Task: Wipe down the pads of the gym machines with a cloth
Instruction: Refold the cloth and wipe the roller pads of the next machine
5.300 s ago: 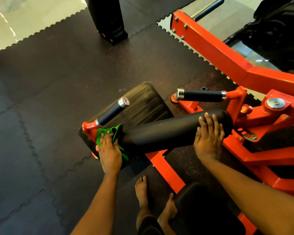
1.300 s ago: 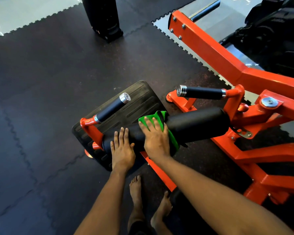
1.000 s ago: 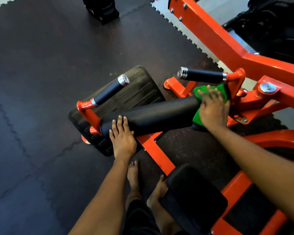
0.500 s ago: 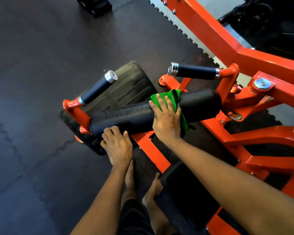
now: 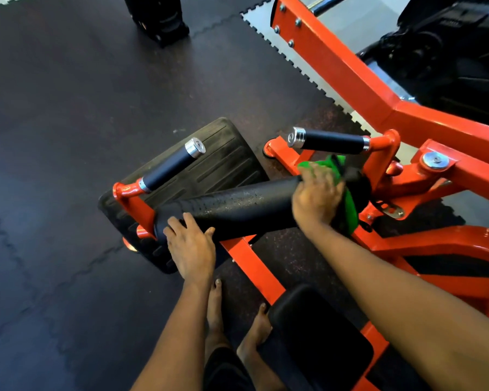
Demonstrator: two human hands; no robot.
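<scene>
A long black roller pad (image 5: 237, 206) lies across the orange machine frame (image 5: 359, 80), and its surface looks wet and speckled. My right hand (image 5: 316, 197) presses a green cloth (image 5: 347, 198) around the pad's right end, close to the orange bracket. My left hand (image 5: 191, 248) rests flat on the pad's left end, fingers spread, holding nothing. A black seat pad (image 5: 316, 328) sits lower down, partly hidden by my right forearm.
Two black-gripped handles (image 5: 171, 167) (image 5: 328, 141) with chrome caps stick out beyond the roller. A ribbed black footplate (image 5: 209, 159) lies under it. My bare feet (image 5: 237, 314) stand on the dark rubber floor tiles (image 5: 54, 136). Another black machine (image 5: 449, 46) stands far right.
My right hand has slid the green cloth along the roller from its middle to its right end. My left hand stays on the left end.
</scene>
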